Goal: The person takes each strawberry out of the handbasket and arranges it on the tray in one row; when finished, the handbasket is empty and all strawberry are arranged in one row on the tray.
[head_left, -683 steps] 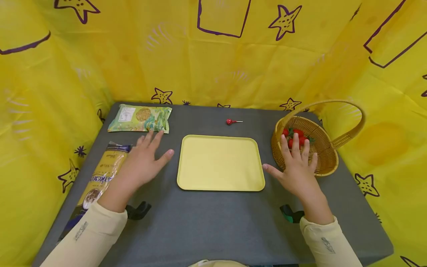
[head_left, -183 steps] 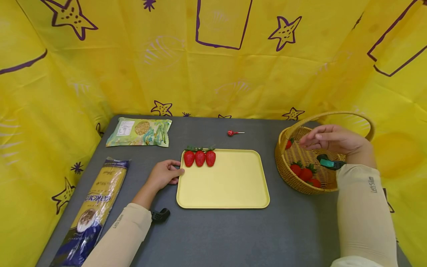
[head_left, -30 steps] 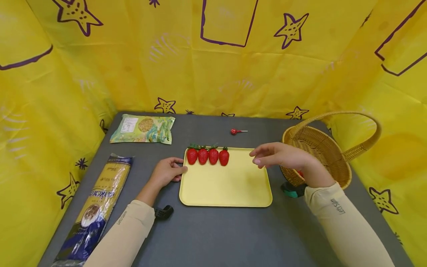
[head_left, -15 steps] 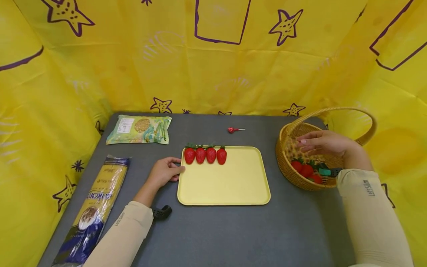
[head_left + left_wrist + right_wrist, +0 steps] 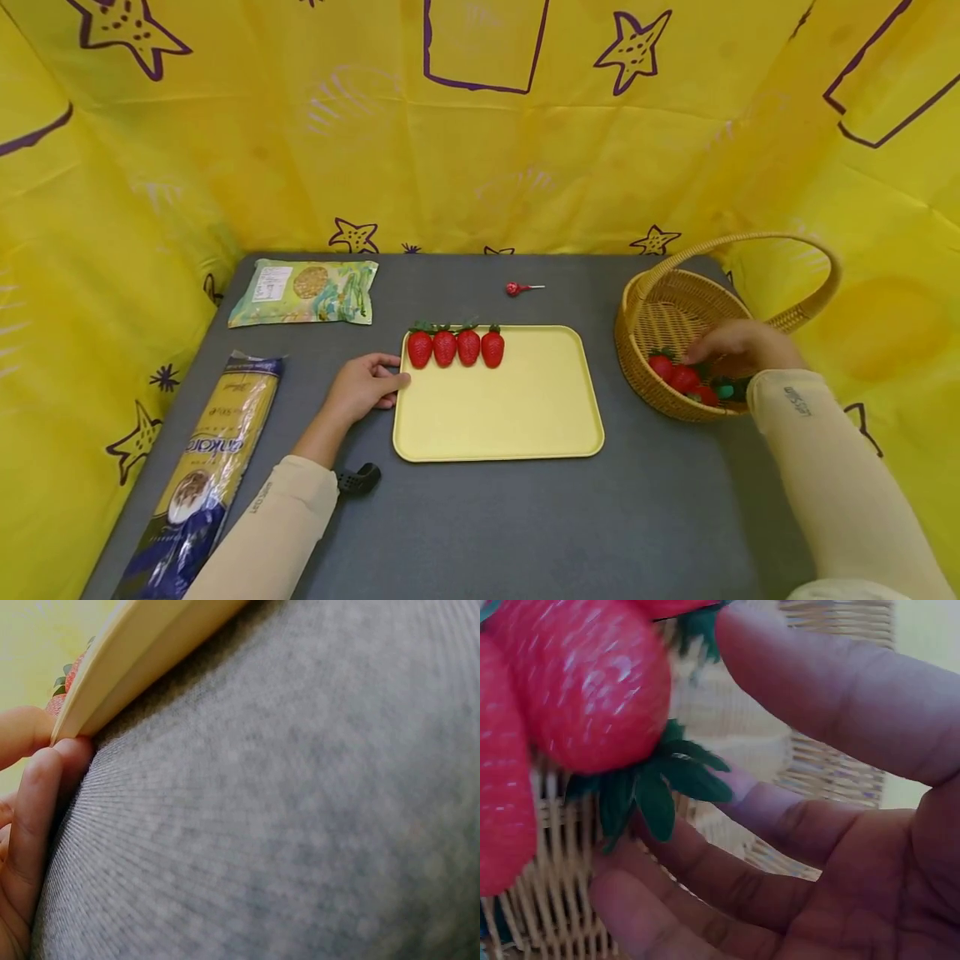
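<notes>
My left hand (image 5: 363,387) pinches the left rim of the yellow tray (image 5: 498,421) between thumb and fingers; the left wrist view shows the tray's edge (image 5: 142,664) between them. Several red strawberries (image 5: 468,347) stand in a row along the tray's far left edge, leaves pointing away. Inside the wicker basket (image 5: 648,387), my right hand (image 5: 738,343) reaches down over more strawberries (image 5: 684,379). Up close in the right wrist view, the right hand's fingers lie by the green leaves of a strawberry (image 5: 592,682), while its thumb stays apart from them; nothing is gripped.
A red lollipop (image 5: 514,289) lies behind the tray. At the back left is a green patterned food packet (image 5: 307,292), and a long pasta bag (image 5: 210,458) lies along the left side. The basket's tall handle (image 5: 750,237) arches over its opening.
My right hand has gone from beside the tray's right edge to the basket, then lower inside it among the strawberries. The left hand keeps its hold on the tray rim.
</notes>
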`<state>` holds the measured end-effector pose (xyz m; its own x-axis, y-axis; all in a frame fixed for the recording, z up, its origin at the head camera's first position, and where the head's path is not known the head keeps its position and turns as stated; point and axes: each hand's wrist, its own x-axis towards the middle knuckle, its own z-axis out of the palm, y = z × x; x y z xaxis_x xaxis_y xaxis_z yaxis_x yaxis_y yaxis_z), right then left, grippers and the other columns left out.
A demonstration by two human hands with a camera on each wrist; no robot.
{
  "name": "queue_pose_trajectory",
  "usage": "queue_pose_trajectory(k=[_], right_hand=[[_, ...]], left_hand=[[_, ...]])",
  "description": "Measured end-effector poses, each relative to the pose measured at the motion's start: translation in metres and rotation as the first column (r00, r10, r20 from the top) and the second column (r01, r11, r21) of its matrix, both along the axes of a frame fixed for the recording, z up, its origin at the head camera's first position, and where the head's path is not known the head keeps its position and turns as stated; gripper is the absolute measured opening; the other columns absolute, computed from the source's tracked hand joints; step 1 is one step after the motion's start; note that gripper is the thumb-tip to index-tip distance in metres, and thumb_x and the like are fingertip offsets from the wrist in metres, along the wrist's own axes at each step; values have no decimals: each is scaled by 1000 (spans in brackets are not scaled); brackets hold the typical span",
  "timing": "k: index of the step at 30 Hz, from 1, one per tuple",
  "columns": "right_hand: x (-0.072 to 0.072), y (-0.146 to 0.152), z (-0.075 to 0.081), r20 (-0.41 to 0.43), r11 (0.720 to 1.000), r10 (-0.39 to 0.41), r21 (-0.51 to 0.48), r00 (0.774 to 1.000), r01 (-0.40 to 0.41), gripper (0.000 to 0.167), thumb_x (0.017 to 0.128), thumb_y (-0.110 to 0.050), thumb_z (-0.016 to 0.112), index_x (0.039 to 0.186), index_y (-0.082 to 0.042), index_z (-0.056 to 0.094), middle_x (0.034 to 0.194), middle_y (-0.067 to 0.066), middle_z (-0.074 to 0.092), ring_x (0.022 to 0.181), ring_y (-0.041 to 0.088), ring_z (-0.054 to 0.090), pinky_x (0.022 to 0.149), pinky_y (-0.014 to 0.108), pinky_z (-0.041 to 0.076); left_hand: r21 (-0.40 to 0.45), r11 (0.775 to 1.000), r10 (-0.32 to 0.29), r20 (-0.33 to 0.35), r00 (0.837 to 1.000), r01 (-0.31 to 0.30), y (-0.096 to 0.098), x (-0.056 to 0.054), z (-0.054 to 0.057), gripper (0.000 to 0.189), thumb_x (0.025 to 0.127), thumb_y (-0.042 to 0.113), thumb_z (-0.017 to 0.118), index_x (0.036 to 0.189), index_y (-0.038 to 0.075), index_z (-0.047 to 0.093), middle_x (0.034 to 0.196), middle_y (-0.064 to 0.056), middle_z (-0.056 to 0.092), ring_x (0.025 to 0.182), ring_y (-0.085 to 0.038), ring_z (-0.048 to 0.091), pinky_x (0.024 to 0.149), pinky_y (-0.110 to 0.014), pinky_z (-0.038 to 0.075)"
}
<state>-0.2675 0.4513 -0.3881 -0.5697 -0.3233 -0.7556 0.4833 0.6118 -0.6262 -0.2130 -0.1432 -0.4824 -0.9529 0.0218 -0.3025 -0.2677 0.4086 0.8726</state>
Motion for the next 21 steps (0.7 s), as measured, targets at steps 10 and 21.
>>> queue_pose_trajectory(k=[10,21], right_hand=[[7,-23,4,6,986,-79,145,997,77,12,90,-10,66,96,-3,60,100,4,53,98,23,52,89,36,49],[9,-23,-3,-5,983,4,185,1000,-3,40,85,-11,72,114,4,48,114,10,52,112,32,50,94,43,46]], left_hand=[[7,1000,-3,3,1000,3,0,1,-2,42,85,22,79,120,5,64,85,-10,64,59,-15,64,56,-29,57],[-2,1000,-10,-8,1000,10,-1,1,-2,41,85,23,79,119,5,65,84,-10,64,59,-15,64,56,-28,57]])
